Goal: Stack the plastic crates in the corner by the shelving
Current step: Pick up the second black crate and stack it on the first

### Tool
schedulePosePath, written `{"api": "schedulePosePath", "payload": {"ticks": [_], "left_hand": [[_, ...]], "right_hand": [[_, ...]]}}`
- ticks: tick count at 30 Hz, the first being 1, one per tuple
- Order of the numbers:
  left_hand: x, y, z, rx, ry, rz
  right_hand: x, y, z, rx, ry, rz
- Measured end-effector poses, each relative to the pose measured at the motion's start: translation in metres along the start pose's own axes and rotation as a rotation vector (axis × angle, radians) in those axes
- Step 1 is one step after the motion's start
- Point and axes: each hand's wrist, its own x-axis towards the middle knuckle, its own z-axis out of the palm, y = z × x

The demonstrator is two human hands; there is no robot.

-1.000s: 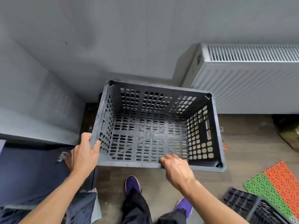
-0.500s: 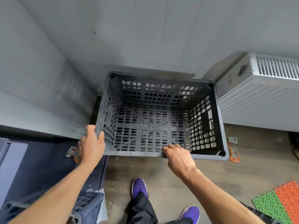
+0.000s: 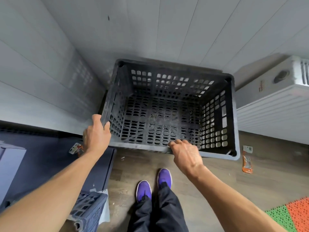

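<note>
A dark grey perforated plastic crate [image 3: 232, 114] sits upright and empty in the corner, close to the white panelled wall. My left hand [image 3: 95, 136] grips its near left corner, thumb inside the rim and fingers outside. My right hand [image 3: 185, 153] grips the near rim, fingers curled over the edge. A second, bluish crate [image 3: 88, 210] lies at the lower left, partly hidden by my left forearm.
A white radiator [image 3: 274, 104] stands to the right of the crate. A dark blue shelf surface [image 3: 50, 158] lies at left. An orange wrapper [image 3: 247, 163] rests on the wooden floor. Green and orange mats [image 3: 291, 215] are at lower right. My purple shoes [image 3: 153, 183] stand below the crate.
The crate has moved left and deeper into the corner, away from the radiator. Both hands keep the same hold on its near edge.
</note>
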Motion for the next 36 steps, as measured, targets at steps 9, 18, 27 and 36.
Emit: {"api": "schedulePosePath", "payload": {"ticks": [9,18,27,36], "left_hand": [[0.031,-0.001,-0.009,0.093,0.015,0.057],[0.035,0.002,-0.002,0.177,0.033,0.027],[0.033,0.019,0.009,0.176,0.072,-0.056],[0.048,0.03,0.009,0.296,0.09,0.147]], "right_hand": [[0.015,-0.016,0.002,-0.003,-0.014,-0.005],[0.02,-0.01,0.0,0.029,0.026,-0.171],[0.03,-0.003,-0.015,0.127,-0.179,-0.055],[0.033,0.067,-0.02,0.038,0.157,0.328]]}}
